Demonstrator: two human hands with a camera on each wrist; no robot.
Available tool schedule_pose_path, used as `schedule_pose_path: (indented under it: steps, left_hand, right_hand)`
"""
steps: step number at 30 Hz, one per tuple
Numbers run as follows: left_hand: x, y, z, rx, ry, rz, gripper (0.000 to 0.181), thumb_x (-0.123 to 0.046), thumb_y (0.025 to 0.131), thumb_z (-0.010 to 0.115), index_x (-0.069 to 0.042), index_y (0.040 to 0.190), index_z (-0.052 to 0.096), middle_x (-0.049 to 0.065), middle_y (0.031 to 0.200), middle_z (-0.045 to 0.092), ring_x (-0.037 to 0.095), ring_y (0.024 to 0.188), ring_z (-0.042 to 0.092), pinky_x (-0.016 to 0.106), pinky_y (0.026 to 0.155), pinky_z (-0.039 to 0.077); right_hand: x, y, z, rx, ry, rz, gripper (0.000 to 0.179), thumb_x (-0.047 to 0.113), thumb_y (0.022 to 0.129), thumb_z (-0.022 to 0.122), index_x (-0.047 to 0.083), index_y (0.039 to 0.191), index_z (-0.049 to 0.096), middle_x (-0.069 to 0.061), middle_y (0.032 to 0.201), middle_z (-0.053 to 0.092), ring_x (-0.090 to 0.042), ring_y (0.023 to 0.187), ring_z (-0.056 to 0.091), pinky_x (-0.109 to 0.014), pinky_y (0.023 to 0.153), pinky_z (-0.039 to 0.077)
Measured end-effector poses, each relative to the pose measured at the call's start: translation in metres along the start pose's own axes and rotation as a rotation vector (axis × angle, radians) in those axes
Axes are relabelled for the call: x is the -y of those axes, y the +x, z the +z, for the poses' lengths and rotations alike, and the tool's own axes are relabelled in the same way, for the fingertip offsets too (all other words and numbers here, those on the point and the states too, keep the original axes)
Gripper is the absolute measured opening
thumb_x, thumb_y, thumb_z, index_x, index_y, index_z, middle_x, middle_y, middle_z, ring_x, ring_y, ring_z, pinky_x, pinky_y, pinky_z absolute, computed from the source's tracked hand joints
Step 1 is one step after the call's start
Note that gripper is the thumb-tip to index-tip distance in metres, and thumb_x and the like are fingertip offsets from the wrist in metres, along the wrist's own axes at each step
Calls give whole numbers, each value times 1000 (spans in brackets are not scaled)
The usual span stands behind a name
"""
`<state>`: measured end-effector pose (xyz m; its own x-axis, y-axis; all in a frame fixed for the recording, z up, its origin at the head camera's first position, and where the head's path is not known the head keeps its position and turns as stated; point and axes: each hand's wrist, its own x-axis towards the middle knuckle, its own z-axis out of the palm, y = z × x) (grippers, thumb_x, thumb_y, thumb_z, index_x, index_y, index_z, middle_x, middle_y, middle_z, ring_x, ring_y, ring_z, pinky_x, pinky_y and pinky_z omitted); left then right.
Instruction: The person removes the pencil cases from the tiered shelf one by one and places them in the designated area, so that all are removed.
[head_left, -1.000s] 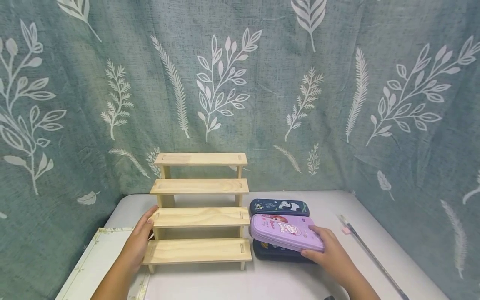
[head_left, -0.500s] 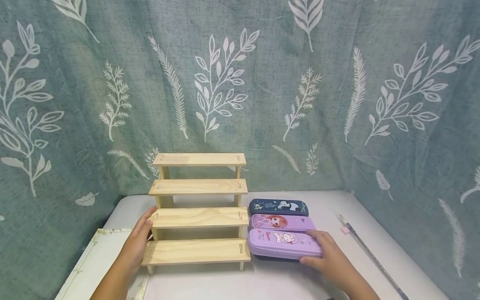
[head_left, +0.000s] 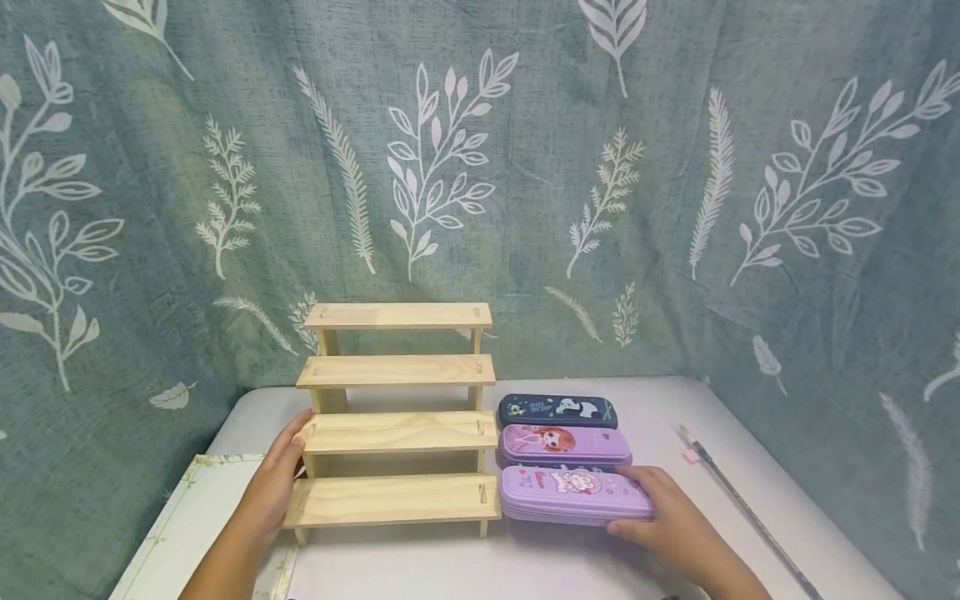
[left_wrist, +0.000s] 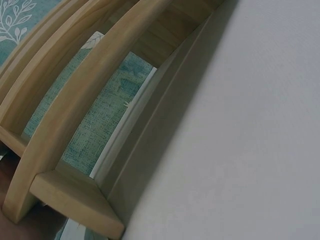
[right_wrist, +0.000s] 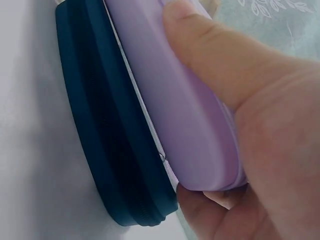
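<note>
My left hand (head_left: 279,471) holds the left side of a wooden four-step display rack (head_left: 397,432), its thumb along the third step. Dark fingers show at the rack's end in the left wrist view. In my right hand (head_left: 660,517) is the right end of a lilac pencil case (head_left: 577,496) with a rabbit picture, pinched between thumb and fingers. A dark blue pencil case (right_wrist: 107,115) lies directly beneath it, mostly hidden in the head view. Behind it are a lilac pencil case with a girl picture (head_left: 564,443) and a navy panda pencil case (head_left: 558,410).
A long-handled brush (head_left: 750,512) lies on the white table (head_left: 390,575) at the right, beside a small pink piece (head_left: 691,456). A white board with a floral border (head_left: 183,525) sits at the left. Green leaf-patterned cloth (head_left: 525,167) encloses the back and sides.
My right hand has brought the rabbit pencil case forward and down from over the other cases, uncovering the girl-picture case. My left hand stays on the rack.
</note>
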<state>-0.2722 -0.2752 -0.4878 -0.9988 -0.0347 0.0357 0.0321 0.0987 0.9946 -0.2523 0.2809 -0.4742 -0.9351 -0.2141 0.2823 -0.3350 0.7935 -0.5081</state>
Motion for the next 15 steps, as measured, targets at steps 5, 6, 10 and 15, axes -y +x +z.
schedule_pose_path:
  steps: [5,6,10,15]
  left_hand:
    - [1,1,0,9,-11,-6,53,-38,117,23,-32,169,16,8,177,8,42,162,3,65,128,4]
    - [1,1,0,9,-13,-2,53,-38,117,23,-32,169,16,9,177,8,43,162,3,65,128,4]
    - [1,1,0,13,-6,-1,54,-39,116,23,-32,169,15,9,177,8,42,162,3,65,128,4]
    - [0,0,0,13,1,-3,54,-40,116,22,-32,169,14,9,177,8,42,162,2,65,128,4]
  right_hand:
    - [-4,-3,-2,1,-14,2,84,48,75,91,5,141,62,-17,136,64,-45,130,59,-67,108,44]
    - [-4,-4,-2,3,-15,2,84,49,75,91,5,140,62,-17,136,64,-45,129,60,-67,108,45]
    - [-4,-8,-4,3,-23,4,83,51,74,92,6,138,64,-13,134,66,-41,128,62,-65,107,46]
    - [-1,-11,-7,-8,-48,-12,79,53,72,92,10,134,67,-5,131,68,-32,122,65,-59,103,51]
